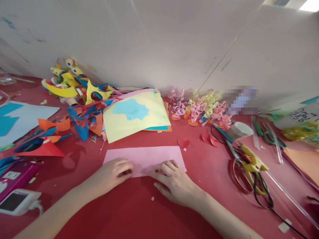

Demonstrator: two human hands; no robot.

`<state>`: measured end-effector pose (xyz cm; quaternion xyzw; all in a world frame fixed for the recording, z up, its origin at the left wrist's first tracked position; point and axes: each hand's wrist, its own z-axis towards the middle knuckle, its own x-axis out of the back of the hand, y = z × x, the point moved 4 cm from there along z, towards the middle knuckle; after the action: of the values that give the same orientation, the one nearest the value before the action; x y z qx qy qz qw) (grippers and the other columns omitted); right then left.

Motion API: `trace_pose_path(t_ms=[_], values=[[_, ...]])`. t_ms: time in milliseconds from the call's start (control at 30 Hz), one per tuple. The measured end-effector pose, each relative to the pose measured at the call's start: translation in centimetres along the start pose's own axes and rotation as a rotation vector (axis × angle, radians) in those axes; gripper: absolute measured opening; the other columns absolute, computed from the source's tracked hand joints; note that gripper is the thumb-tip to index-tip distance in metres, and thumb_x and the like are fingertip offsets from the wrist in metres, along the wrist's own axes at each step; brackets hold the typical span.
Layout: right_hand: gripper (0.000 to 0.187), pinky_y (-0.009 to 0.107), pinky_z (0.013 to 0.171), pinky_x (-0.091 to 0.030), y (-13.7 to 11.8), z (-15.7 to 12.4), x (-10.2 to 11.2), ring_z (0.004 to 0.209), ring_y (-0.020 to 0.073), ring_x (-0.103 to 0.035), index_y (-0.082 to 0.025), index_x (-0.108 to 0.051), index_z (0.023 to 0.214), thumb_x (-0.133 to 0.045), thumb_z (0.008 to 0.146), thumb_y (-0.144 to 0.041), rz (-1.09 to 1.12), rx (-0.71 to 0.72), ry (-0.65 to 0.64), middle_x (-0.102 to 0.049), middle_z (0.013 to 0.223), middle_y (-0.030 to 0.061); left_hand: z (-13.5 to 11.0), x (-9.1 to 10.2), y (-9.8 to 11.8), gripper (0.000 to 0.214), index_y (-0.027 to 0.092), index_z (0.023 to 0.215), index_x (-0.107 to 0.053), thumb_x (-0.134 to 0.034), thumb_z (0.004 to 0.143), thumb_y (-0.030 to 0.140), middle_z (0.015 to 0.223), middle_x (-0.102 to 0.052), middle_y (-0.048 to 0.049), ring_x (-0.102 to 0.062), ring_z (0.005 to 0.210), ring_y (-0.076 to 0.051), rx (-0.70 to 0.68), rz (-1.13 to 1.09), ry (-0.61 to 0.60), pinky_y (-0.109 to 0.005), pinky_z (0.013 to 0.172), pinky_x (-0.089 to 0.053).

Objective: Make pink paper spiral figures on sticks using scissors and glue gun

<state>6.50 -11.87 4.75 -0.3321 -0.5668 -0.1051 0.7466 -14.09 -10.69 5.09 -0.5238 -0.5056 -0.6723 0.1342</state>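
Note:
A sheet of pink paper (pixel 147 156) lies flat and crosswise on the red table in front of me. My left hand (pixel 117 172) is at its near left part, fingers curled and the thumb close to the fingertips at the paper's near edge. The palm side is hidden. On the near right part rests my right hand (pixel 171 181), its fingers spread over the paper and its thumb apart, off the near edge. Just beyond the sheet is a stack of coloured paper, with a pale yellow sheet (pixel 132 122) and a blue jagged cutout (pixel 132 109) on top.
Scissors (pixel 241 179) and a yellow glue gun (pixel 254 162) with a black cord lie right. Curled paper pieces (pixel 199 106) stand along the wall. Coloured scraps (pixel 84 119), a purple power strip (pixel 20 176) and a white device (pixel 18 200) are left. Red paper hearts (pixel 183 143) lie beyond my right hand.

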Motion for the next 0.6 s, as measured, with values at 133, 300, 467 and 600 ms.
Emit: trace_pose_path(t_ms=[133, 300, 467, 600], values=[[0.034, 0.037, 0.085, -0.034, -0.3, 0.6, -0.7, 0.092, 0.0203, -0.047, -0.034, -0.051, 0.123, -0.049, 0.089, -0.034, -0.049, 0.024, 0.024, -0.058, 0.106, 0.0044, -0.1, 0.1, 0.0, 0.018, 0.020, 0.080, -0.059, -0.045, 0.088, 0.029, 0.078, -0.060, -0.0027, -0.056, 0.073, -0.016, 0.027, -0.020, -0.006, -0.026, 0.066, -0.043], [0.031, 0.039, 0.089, -0.030, -0.8, 1.4, -1.0, 0.092, 0.0200, -0.047, -0.031, -0.053, 0.120, -0.048, 0.090, -0.036, -0.060, 0.062, 0.037, -0.060, 0.100, 0.0042, -0.4, 0.4, -0.1, 0.016, 0.020, 0.080, -0.059, -0.049, 0.087, 0.030, 0.078, -0.062, -0.0025, -0.057, 0.074, -0.016, 0.063, -0.063, -0.026, -0.026, 0.067, -0.043], [0.030, 0.039, 0.086, -0.031, -1.4, 2.3, -1.5, 0.088, 0.0197, -0.045, -0.034, -0.053, 0.120, -0.044, 0.091, -0.039, -0.036, 0.065, 0.000, -0.058, 0.096, 0.0024, -0.7, 0.9, 0.1, 0.015, 0.020, 0.079, -0.060, -0.050, 0.086, 0.029, 0.080, -0.063, -0.0022, -0.058, 0.078, -0.017, 0.066, -0.057, -0.040, -0.026, 0.071, -0.044], [0.035, 0.039, 0.085, -0.030, -1.5, 2.6, -1.6, 0.088, 0.0202, -0.044, -0.036, -0.050, 0.124, -0.044, 0.090, -0.042, -0.016, 0.056, -0.019, -0.057, 0.097, 0.0027, -1.4, 1.1, -0.5, 0.014, 0.021, 0.080, -0.061, -0.050, 0.086, 0.025, 0.082, -0.064, -0.0021, -0.059, 0.079, -0.016, 0.105, -0.045, -0.065, -0.025, 0.071, -0.044]])
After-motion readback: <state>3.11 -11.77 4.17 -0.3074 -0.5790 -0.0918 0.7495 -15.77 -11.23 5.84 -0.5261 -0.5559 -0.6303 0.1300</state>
